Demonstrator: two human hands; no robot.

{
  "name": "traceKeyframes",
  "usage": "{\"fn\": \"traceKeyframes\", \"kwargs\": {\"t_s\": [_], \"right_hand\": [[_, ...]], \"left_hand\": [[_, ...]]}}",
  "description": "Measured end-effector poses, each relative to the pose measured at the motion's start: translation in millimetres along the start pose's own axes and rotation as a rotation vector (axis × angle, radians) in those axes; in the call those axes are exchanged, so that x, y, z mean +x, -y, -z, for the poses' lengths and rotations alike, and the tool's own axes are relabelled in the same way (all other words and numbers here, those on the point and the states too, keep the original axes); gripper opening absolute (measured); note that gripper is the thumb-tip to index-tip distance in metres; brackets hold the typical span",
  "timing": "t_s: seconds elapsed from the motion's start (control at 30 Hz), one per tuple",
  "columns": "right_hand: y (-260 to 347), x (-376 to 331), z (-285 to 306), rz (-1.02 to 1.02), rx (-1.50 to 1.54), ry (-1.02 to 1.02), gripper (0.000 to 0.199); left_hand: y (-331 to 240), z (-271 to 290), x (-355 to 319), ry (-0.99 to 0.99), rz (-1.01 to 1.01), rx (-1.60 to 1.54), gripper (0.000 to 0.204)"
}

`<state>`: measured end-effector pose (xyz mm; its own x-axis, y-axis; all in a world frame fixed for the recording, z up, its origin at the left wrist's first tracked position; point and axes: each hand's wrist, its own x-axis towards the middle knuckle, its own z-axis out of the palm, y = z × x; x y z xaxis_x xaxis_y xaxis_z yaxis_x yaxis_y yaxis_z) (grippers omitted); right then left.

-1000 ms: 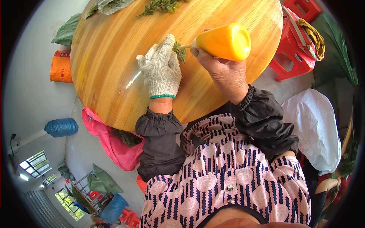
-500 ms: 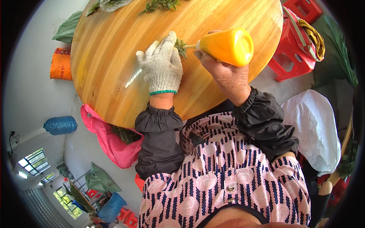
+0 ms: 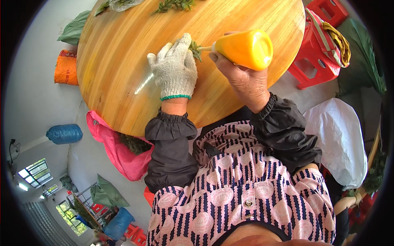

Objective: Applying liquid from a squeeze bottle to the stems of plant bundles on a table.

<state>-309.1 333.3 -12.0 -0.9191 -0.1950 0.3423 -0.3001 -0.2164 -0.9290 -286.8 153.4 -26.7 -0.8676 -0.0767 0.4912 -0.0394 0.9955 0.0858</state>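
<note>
My left hand (image 3: pixel 174 69), in a white knitted glove with a green cuff edge, is over the wooden tabletop (image 3: pixel 123 65). Its fingers close around a small green artificial sprig (image 3: pixel 195 51), whose leafy tip shows to the right of them; the rest of it is hidden by the glove. Bare, my right hand (image 3: pixel 240 78) grips a yellow squeeze bottle (image 3: pixel 250 49) tipped on its side. The bottle's thin pale nozzle (image 3: pixel 205 48) points left and meets the sprig, or nearly so.
More green sprigs (image 3: pixel 174 5) lie at the table's far edge beside a clear plastic bag (image 3: pixel 123 4). A pink sack (image 3: pixel 119 153) stands open at the near left. Red stools (image 3: pixel 316 65) and a white sack (image 3: pixel 338 139) are at right. Part of another person (image 3: pixel 347 203) shows lower right.
Both hands stay almost in place, the bottle and nozzle still at the sprig. At lower right, the other person's arm has shifted.
</note>
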Motion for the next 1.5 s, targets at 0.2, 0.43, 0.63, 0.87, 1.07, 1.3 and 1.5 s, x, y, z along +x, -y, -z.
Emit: {"fn": "traceKeyframes", "kwargs": {"t_s": [0.2, 0.43, 0.63, 0.87, 1.07, 1.3, 1.5], "right_hand": [[3.2, -5.4, -0.6, 0.07, -0.063, -0.002, 0.036], [6.6, -12.1, -0.3, 0.083, -0.094, -0.044, 0.031], [7.8, -16.7, 0.3, 0.04, -0.046, -0.058, 0.033], [5.0, -13.7, -2.0, 0.116, -0.102, -0.092, 0.043], [2.8, -16.3, -3.4, 0.013, 0.007, -0.085, 0.043], [-1.4, -17.9, -1.1, 0.155, -0.156, -0.072, 0.037], [4.0, -21.9, 5.1, 0.101, -0.206, -0.056, 0.038]], "left_hand": [[1.5, 0.1, -0.2, -0.003, -0.016, 0.022, 0.036], [2.6, 1.0, 0.3, -0.004, -0.025, 0.005, 0.036], [4.9, -0.7, -0.9, -0.021, -0.029, 0.004, 0.036], [5.8, -2.4, -1.4, -0.021, -0.036, -0.011, 0.037], [4.8, -1.4, -1.1, -0.028, -0.024, 0.001, 0.037], [6.0, -1.9, -2.0, -0.05, -0.047, 0.024, 0.036], [5.6, -5.8, -1.2, -0.042, -0.03, -0.013, 0.036]]}}
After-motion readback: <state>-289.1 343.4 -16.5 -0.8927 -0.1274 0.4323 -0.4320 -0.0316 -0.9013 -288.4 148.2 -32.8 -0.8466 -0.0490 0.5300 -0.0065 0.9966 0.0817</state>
